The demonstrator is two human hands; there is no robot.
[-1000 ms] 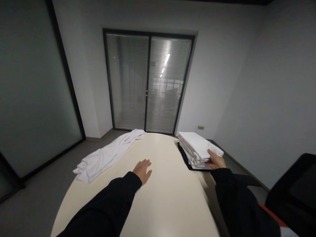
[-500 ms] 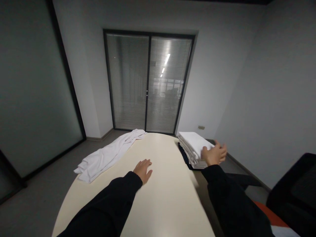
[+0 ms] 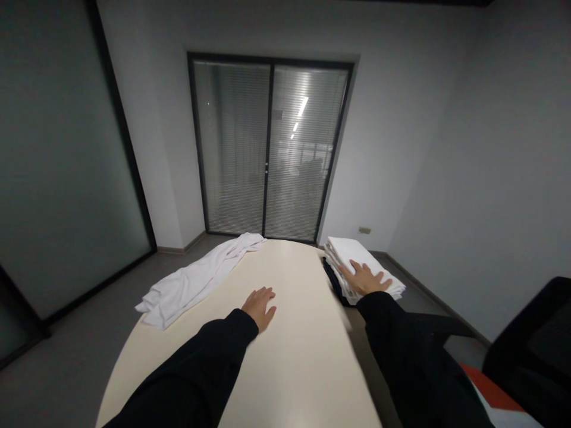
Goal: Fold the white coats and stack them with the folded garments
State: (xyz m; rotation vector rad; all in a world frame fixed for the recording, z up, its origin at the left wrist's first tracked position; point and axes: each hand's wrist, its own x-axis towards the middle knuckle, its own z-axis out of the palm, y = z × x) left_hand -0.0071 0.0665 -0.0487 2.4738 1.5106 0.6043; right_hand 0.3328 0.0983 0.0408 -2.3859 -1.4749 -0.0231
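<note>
My right hand (image 3: 364,278) lies with spread fingers on top of a stack of folded white cloth (image 3: 350,251), off the table's right edge. Beneath the white layers a dark folded cloth (image 3: 333,279) shows at the left side of the stack; what supports the stack is hidden. Flat on the table, fingers stretched forward, rests my left hand (image 3: 259,308), holding nothing. To its left a crumpled white garment (image 3: 196,282) stretches along the table's left edge, partly over it.
The pale table (image 3: 303,356) has a rounded far end. At lower right stands a black chair (image 3: 530,339), with something red and white (image 3: 495,389) in front of it. Glass doors with blinds (image 3: 267,148) are in the far wall.
My right hand has moved left from the stack's right side onto its top. The white stack has shifted slightly to the right. My left hand stays in place.
</note>
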